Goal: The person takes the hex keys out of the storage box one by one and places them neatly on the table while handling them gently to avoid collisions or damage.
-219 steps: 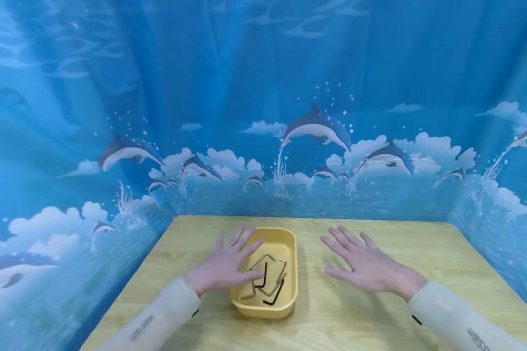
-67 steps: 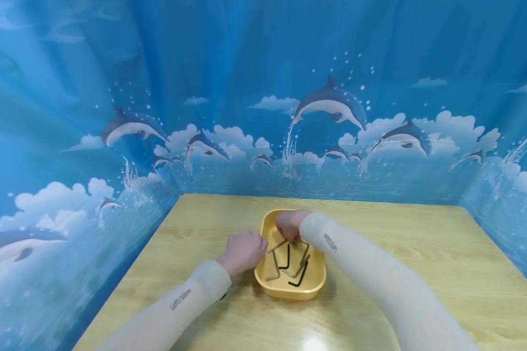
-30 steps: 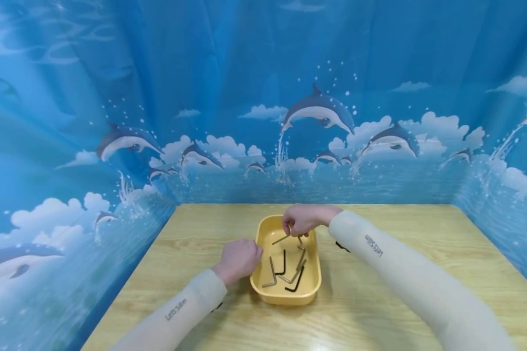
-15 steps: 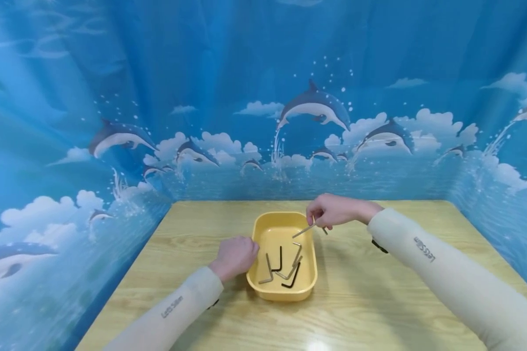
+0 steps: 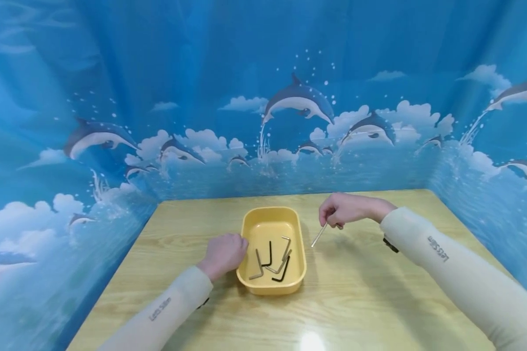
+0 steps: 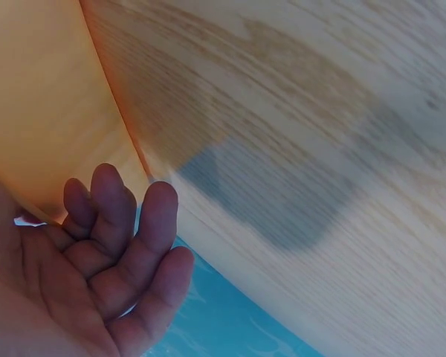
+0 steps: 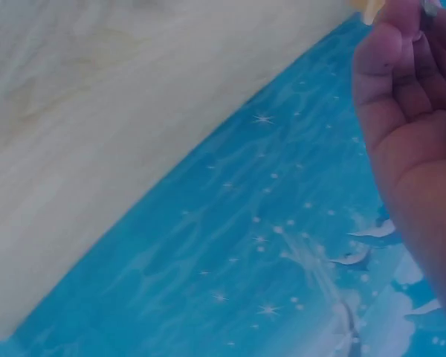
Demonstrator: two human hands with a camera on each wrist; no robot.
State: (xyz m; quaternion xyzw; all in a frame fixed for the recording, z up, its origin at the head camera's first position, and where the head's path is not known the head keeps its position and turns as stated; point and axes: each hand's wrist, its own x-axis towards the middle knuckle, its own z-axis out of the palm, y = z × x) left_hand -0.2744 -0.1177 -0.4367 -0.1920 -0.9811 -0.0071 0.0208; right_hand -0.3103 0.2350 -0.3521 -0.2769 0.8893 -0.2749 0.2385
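Observation:
A yellow rectangular tray [image 5: 270, 230] stands on the wooden table with several L-shaped hex keys lying in its near half. Among them are a black hex key [image 5: 283, 270] and a silver one [image 5: 261, 265]. My left hand [image 5: 224, 254] holds the tray's left rim, its fingers curled by the tray's outer wall [image 6: 44, 89] in the left wrist view; the thumb is hidden there. Right of the tray, above the table, my right hand [image 5: 344, 208] pinches a silver hex key [image 5: 318, 236] whose long arm points down and left. Its other end is mostly behind the fingers.
The wooden table [image 5: 377, 302] stretches to both sides of the tray and in front of it. A blue curtain printed with dolphins [image 5: 246, 97] closes off the back and both sides.
My right hand reached into the tray, took a silver hex key and carried it out over the right rim. My left hand came from hovering open to the tray's left rim.

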